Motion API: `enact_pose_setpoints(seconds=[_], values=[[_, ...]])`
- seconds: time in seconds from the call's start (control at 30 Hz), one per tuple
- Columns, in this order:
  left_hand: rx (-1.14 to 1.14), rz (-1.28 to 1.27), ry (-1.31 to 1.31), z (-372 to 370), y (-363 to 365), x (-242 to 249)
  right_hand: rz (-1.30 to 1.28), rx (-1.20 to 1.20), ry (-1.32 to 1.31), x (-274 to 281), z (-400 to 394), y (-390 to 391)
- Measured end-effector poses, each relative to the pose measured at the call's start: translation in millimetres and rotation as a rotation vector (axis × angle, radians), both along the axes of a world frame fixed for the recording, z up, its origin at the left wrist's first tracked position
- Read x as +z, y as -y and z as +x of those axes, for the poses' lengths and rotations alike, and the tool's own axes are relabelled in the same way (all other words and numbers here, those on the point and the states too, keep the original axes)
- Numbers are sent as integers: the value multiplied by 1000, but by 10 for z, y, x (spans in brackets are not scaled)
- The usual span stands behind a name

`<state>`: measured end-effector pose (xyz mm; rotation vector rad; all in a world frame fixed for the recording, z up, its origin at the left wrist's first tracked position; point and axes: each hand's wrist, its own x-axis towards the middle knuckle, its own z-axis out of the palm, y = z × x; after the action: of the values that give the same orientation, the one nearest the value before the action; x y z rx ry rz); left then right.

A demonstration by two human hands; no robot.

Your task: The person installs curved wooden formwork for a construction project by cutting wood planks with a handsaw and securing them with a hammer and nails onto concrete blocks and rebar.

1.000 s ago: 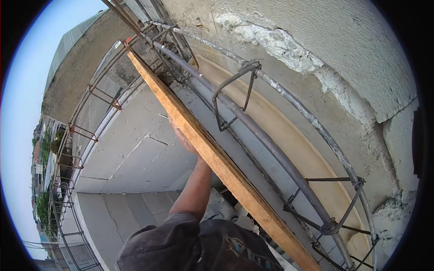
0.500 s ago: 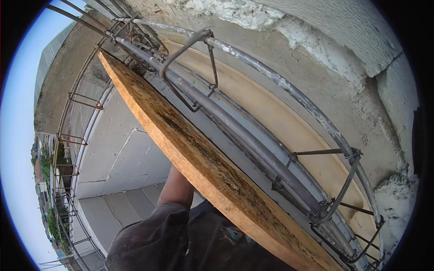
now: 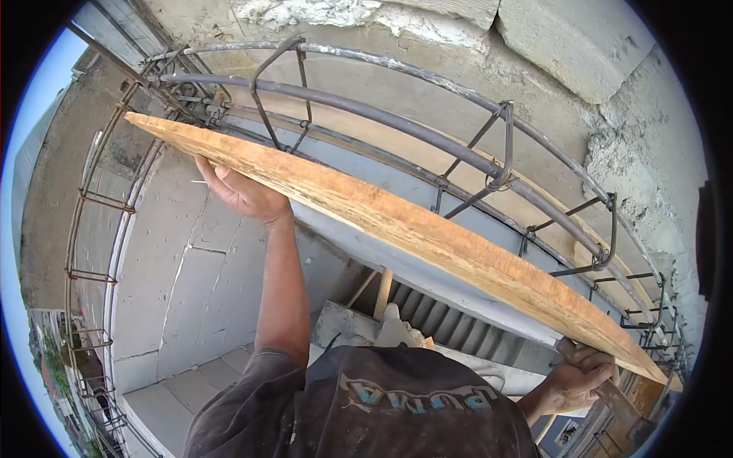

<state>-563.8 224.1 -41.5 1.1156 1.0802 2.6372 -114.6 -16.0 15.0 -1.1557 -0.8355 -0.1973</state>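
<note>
The long wooden board [image 3: 382,210] slants from 10 o'clock to 4 o'clock, with its narrow edge and rough, streaked face in view. Half a second earlier it stood steeper, running down toward 5 o'clock; now it lies flatter across the view.

The left hand [image 3: 246,195], between 9 and 10 o'clock, presses up against the board's lower side near its 10 o'clock end. In the last frame the board hid that hand and only part of the arm showed. Its fingers are bent toward the board, and their tips are partly hidden, so how far apart they are cannot be told.

The right hand [image 3: 582,375] has come into view at 4 o'clock, just below the board. Its fingers are curled together around a tool with a brown handle [image 3: 620,406]; what kind of tool is unclear, as is whether the hand touches the board.

The steel bar cage [image 3: 366,111] arches beyond the board, from 10 o'clock through 12 to 4, in front of the rough wall [image 3: 534,84]. Another bar frame [image 3: 103,200] curves along 9 o'clock. Ridged sheeting [image 3: 466,328] shows below the board toward 5 o'clock.
</note>
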Motion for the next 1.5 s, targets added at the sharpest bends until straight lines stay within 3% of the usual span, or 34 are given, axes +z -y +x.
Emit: enact_pose_setpoints(seconds=[0.1,0.3,0.5,0.57,0.73,1.17,1.27,1.5], values=[[95,-95,-28,108,87,124,115,162,41,-53,79,-13],[289,-249,-13,142,145,182,86,6,36,-57,3,-41],[189,-503,463,329,256,314,20,5,78,14,-84,6],[145,-382,399,226,105,95,9,59,71,12,-71,41],[176,-390,431,215,1,-23,29,55,65,40,-110,29],[128,-307,462,255,99,-6,27,147,177,-33,96,56],[9,-295,463,259,151,-18,24,168,165,-29,115,73],[42,-246,478,286,143,22,-5,122,128,72,-6,89]])
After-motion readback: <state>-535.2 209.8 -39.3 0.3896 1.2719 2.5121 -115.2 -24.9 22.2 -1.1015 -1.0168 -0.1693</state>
